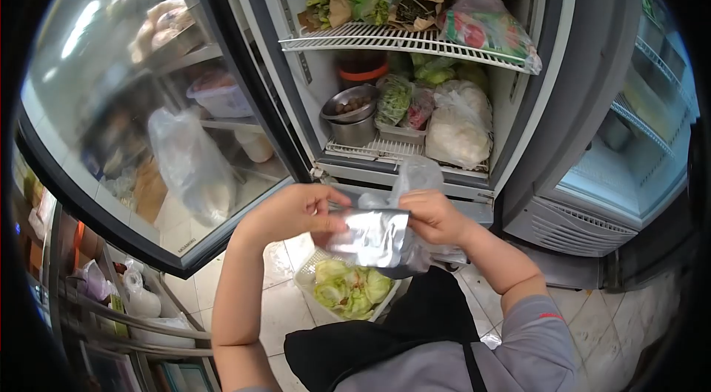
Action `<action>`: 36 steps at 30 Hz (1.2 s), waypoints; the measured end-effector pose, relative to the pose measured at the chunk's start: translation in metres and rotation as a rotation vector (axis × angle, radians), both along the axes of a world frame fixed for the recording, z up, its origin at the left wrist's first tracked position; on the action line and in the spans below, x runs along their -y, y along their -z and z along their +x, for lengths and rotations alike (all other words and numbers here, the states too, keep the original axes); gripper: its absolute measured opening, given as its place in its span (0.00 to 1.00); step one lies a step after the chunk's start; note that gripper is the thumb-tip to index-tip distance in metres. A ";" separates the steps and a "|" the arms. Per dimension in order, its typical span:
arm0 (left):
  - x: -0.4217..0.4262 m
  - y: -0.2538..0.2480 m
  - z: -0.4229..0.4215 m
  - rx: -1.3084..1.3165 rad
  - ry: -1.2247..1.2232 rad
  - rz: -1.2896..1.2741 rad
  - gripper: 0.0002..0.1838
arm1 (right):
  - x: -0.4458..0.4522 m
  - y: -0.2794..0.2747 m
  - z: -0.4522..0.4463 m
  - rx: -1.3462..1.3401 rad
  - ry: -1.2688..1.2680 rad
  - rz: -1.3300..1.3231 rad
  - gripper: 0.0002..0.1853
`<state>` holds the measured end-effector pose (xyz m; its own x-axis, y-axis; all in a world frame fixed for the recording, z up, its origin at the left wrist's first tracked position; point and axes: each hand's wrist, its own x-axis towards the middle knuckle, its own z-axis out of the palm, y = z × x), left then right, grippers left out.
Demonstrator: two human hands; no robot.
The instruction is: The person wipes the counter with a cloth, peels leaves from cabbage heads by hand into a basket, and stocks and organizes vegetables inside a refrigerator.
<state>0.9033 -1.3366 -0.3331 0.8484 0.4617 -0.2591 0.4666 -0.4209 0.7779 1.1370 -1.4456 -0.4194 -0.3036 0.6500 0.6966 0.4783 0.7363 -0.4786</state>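
A shiny silver foil pouch (pixel 374 235) hangs between my hands in front of the open fridge. My right hand (pixel 438 219) is closed around its upper right corner, with the fingers curled in. At the pouch's left edge, my left hand (pixel 296 216) pinches with thumb and fingers, slightly smeared by motion. Crumpled clear plastic bag (pixel 418 176) rises behind the pouch, close to my right hand; whether that hand also grips it, I cannot tell. Below, a white basket (pixel 304 278) on the floor holds pale green lettuce (pixel 352 288).
The fridge's glass door (pixel 148 140) stands swung out at left. A wire shelf (pixel 415 44) bears bagged greens; beneath it are a metal bowl (pixel 349 105) and a stuffed white bag (pixel 459 125). Another glass-door fridge (pixel 578 203) stands at right, a rack (pixel 133 333) at lower left.
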 end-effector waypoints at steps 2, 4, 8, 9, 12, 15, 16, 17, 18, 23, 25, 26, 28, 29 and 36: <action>0.009 0.004 0.004 0.007 0.058 0.333 0.24 | -0.002 0.005 -0.004 0.037 -0.010 0.006 0.06; 0.008 0.019 0.002 0.211 0.176 0.656 0.24 | -0.004 0.008 -0.005 -0.011 0.005 -0.024 0.06; 0.016 0.027 0.025 0.223 0.043 0.335 0.18 | -0.002 0.008 0.000 -0.090 0.016 -0.022 0.04; 0.021 0.026 0.028 0.272 0.029 0.520 0.13 | -0.001 0.009 0.004 -0.119 0.031 -0.024 0.03; 0.029 0.022 0.038 0.346 0.037 0.760 0.10 | 0.005 0.010 0.017 -0.171 0.116 -0.005 0.02; 0.036 0.005 0.051 0.442 0.123 0.849 0.07 | 0.018 0.004 0.032 -0.182 0.237 0.029 0.03; 0.038 -0.005 0.055 0.472 0.151 0.882 0.07 | 0.025 0.002 0.039 -0.312 0.254 -0.002 0.03; 0.037 -0.021 0.058 0.434 0.176 0.973 0.07 | 0.035 -0.004 0.045 -0.441 0.270 -0.034 0.03; 0.033 -0.039 0.060 0.444 0.183 1.076 0.07 | 0.045 -0.007 0.052 -0.571 0.287 -0.067 0.03; -0.003 -0.151 0.078 0.489 -0.191 1.179 0.06 | 0.106 0.008 0.102 -0.556 0.580 -0.011 0.07; -0.044 -0.198 0.088 0.504 -0.252 1.354 0.08 | 0.129 0.021 0.111 -0.548 0.657 -0.070 0.08; -0.043 -0.211 0.104 0.556 -0.324 1.283 0.05 | 0.140 0.029 0.116 -0.564 0.695 -0.120 0.08; -0.064 -0.227 0.131 0.700 -0.326 1.148 0.03 | 0.167 0.046 0.129 -0.566 0.779 -0.173 0.09; -0.083 -0.227 0.140 0.790 -0.253 1.083 0.02 | 0.183 0.054 0.137 -0.552 0.827 -0.177 0.09; -0.232 -0.186 0.194 0.480 -0.545 1.804 0.16 | 0.245 0.079 0.153 -0.712 1.062 -0.243 0.08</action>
<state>1.0976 -1.1043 -0.1469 0.3899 0.0740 0.9179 0.7166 -0.6504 -0.2520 1.2896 -1.6911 -0.4985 0.8192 0.4745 0.3222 0.3575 0.0168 -0.9338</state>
